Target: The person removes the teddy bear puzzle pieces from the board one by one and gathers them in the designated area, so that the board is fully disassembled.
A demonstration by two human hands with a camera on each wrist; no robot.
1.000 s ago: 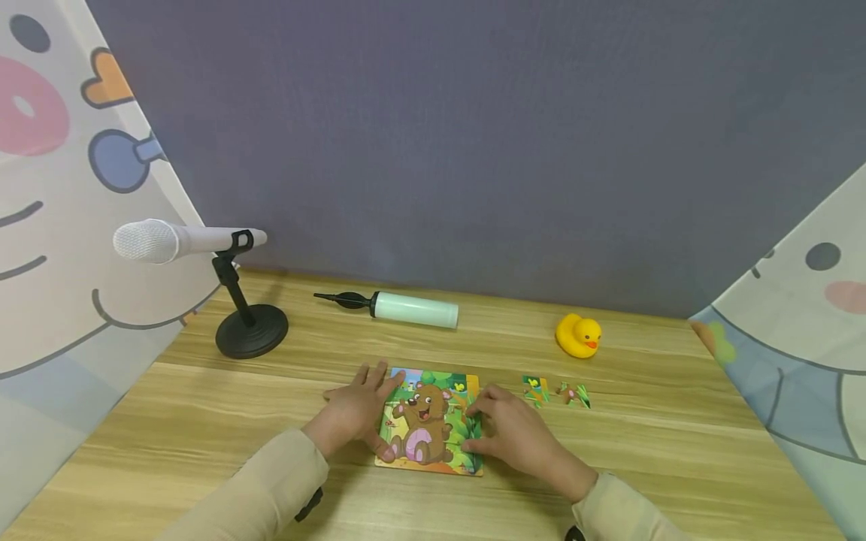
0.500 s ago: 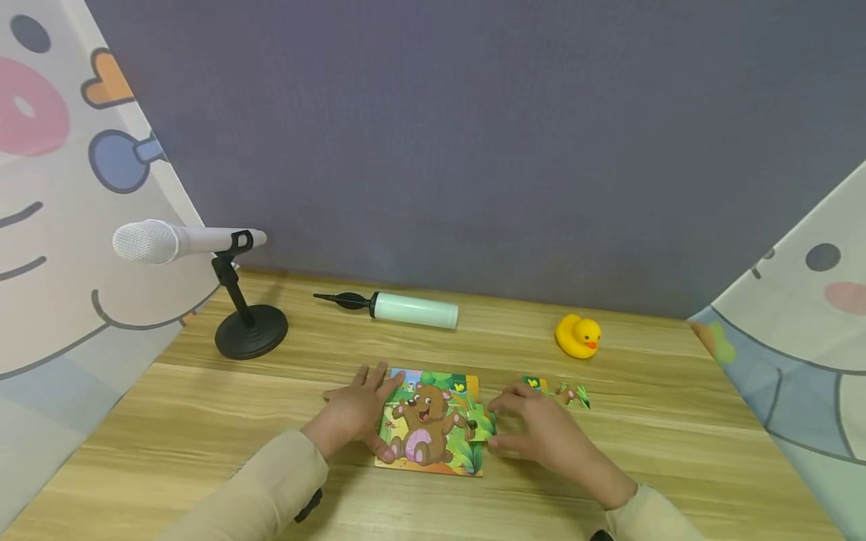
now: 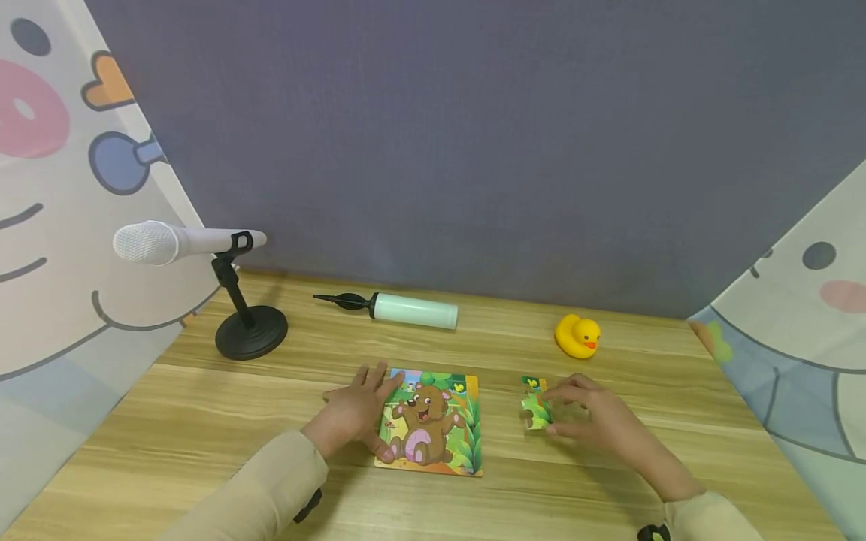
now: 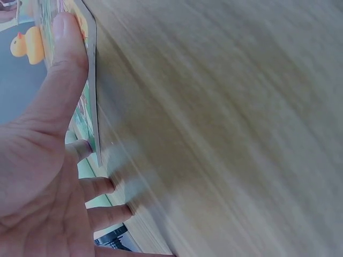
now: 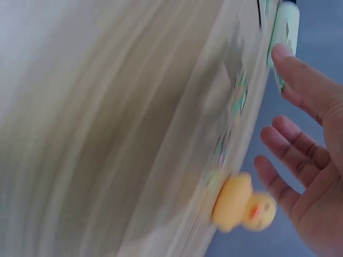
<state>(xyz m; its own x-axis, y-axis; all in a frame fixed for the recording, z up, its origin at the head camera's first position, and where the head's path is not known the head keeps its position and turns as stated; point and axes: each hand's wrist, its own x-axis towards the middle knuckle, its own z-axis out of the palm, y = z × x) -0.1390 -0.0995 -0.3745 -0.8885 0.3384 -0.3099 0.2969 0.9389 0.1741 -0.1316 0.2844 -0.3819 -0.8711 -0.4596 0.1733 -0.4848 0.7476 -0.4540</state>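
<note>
Wood-grain tabletop (image 3: 169, 421) lies before us. Our left hand (image 3: 355, 413), spread wide, rests on a colourful square bear puzzle (image 3: 429, 432); to its right, our right hand (image 3: 588, 413) pinches a green jigsaw piece (image 3: 537, 413), probably light and stiff, best gripped by opposite edges. Far right sits a yellow toy duck (image 3: 577, 336).

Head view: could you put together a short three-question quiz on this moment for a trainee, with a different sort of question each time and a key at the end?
1. Multiple choice: what does the right hand hold?
A) the yellow duck
B) a green puzzle piece
C) the pump
2. True or false: the microphone lies flat on the table.
3. Fill in: the ___ hand touches the bear puzzle.

Key:
1. B, pinched between thumb and fingers.
2. False; the microphone is held above the table in a black stand.
3. Left; the left hand has its thumb on the puzzle.
</note>
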